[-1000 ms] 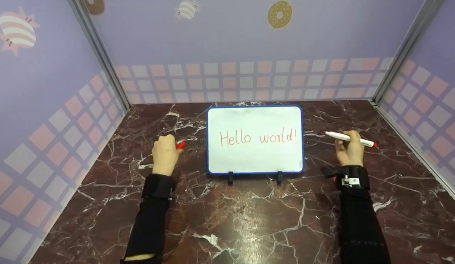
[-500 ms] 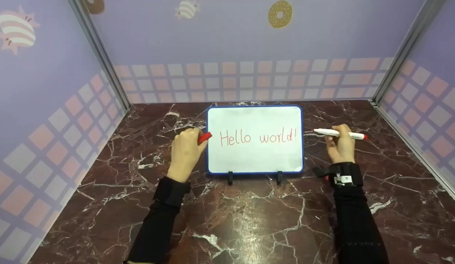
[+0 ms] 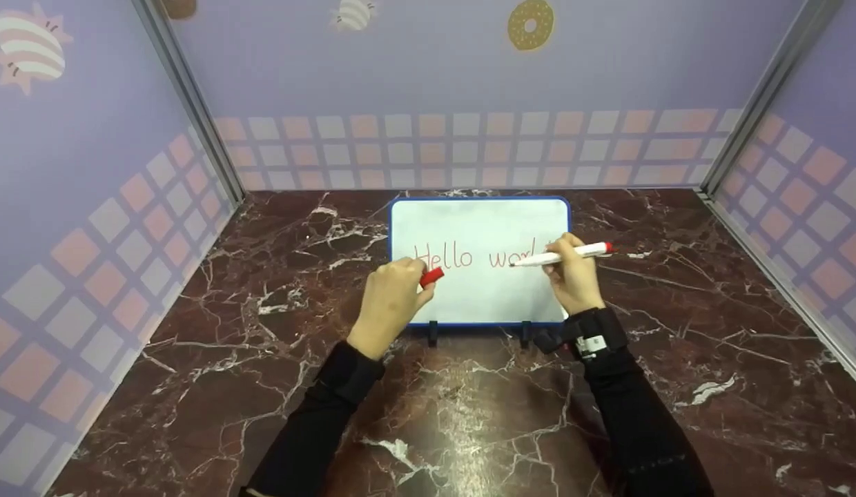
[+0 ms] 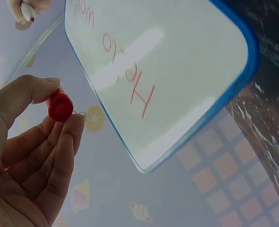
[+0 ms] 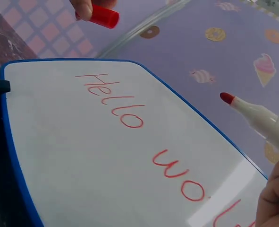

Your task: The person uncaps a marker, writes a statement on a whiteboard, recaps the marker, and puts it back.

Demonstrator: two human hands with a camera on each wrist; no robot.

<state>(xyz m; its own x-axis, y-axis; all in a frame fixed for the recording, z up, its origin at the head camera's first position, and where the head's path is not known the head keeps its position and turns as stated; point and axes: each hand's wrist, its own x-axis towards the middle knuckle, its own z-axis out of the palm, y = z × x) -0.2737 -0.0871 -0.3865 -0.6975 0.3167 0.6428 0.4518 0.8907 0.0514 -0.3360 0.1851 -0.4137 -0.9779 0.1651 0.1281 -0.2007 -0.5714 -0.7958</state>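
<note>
My left hand pinches a red marker cap between thumb and fingers, in front of the whiteboard's left part. In the left wrist view the open end of the cap faces the camera. My right hand grips a white marker whose red end points right. Its bare red tip points left, toward the cap but apart from it. Behind both hands the blue-framed whiteboard stands on black feet, with "Hello world!" in red; the right hand and marker cover the end of the writing in the head view.
A dark red marbled tabletop lies under the board. Purple wall panels with printed sweets and checks enclose the back and both sides, joined by metal corner posts.
Both hands have moved inward from either side to in front of the whiteboard. The cap travelled right, the marker left, and the marker's tilt has changed. The board has stayed put.
</note>
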